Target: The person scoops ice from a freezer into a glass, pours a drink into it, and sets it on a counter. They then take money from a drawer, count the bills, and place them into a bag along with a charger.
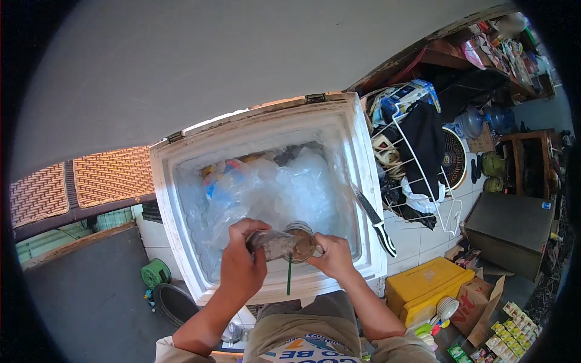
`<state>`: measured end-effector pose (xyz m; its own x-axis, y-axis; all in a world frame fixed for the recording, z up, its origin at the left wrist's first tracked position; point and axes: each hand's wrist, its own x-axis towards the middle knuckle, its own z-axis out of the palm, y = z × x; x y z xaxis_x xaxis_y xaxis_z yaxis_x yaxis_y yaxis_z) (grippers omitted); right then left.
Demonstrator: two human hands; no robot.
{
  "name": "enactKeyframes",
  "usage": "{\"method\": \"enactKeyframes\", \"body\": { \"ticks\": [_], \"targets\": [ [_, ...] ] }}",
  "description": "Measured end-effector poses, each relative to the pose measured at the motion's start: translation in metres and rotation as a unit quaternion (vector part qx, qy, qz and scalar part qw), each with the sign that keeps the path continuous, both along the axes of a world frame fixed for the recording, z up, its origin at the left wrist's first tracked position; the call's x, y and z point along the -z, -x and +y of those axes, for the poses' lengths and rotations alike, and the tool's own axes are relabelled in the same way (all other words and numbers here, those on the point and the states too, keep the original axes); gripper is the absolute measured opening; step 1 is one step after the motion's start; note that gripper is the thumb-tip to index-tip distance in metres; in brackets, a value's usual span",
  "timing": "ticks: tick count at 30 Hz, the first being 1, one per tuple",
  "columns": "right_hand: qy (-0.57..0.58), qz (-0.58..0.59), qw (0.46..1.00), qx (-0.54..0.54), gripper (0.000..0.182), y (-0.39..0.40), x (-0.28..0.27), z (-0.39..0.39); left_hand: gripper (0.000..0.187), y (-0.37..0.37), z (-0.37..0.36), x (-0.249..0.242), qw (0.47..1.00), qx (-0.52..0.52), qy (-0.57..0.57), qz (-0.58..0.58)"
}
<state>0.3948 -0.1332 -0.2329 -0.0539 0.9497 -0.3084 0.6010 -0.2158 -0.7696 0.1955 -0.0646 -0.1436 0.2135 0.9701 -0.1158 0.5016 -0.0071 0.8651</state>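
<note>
Over the near rim of an open white chest freezer point(365, 181), my left hand point(242, 260) grips a clear plastic cup point(272, 244) tipped on its side, with dark contents inside. My right hand point(331, 254) holds the cup's round mouth or lid point(301, 239). A green straw point(289, 273) hangs down from the cup. The freezer is full of ice bags point(290, 187), and some coloured packets point(221, 172) lie at its back left.
The raised freezer lid point(212, 60) fills the top of the view. A large knife point(375, 219) rests on the freezer's right rim. To the right stand a white wire rack point(417, 175), a yellow box point(426, 284), a dark metal box point(511, 230) and stacked dishes point(445, 308). A green reel point(155, 272) lies lower left.
</note>
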Motion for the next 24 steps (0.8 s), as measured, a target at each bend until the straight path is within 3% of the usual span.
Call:
{"method": "enactKeyframes", "body": {
  "ticks": [2,4,7,9,11,15,18,20,24],
  "targets": [
    [0.013,0.004,1.0,0.013,0.033,-0.003,-0.006,-0.007,0.046,0.007,0.012,-0.004,1.0,-0.004,-0.022,0.01],
    [0.027,0.011,0.999,0.024,0.033,-0.009,-0.014,-0.015,0.045,0.022,0.033,-0.003,0.983,0.067,-0.137,0.102],
    [0.004,-0.008,1.0,0.028,0.033,-0.02,-0.032,-0.023,0.031,0.013,0.056,0.052,0.987,0.001,-0.1,0.123],
    [0.0,-0.004,0.999,0.036,0.032,-0.027,-0.037,-0.033,0.023,-0.004,0.067,0.118,0.981,0.03,-0.069,0.176],
    [-0.003,0.015,0.998,0.059,0.031,-0.032,-0.04,-0.042,0.023,-0.024,0.078,0.168,0.975,0.091,-0.113,0.166],
    [-0.002,0.028,0.996,0.081,0.032,-0.044,-0.045,-0.052,0.026,-0.027,0.087,0.228,0.962,0.134,-0.074,0.225],
    [0.001,0.028,0.996,0.08,0.032,-0.049,-0.052,-0.05,0.027,-0.009,0.089,0.246,0.95,0.201,-0.077,0.228],
    [-0.003,0.013,0.998,0.059,0.033,-0.051,-0.053,-0.048,0.033,-0.005,0.097,0.248,0.971,0.206,-0.053,0.108],
    [-0.009,0.028,0.998,0.062,0.033,-0.049,-0.048,-0.045,0.03,-0.002,0.114,0.246,0.963,0.242,-0.001,0.118]
  ]
}}
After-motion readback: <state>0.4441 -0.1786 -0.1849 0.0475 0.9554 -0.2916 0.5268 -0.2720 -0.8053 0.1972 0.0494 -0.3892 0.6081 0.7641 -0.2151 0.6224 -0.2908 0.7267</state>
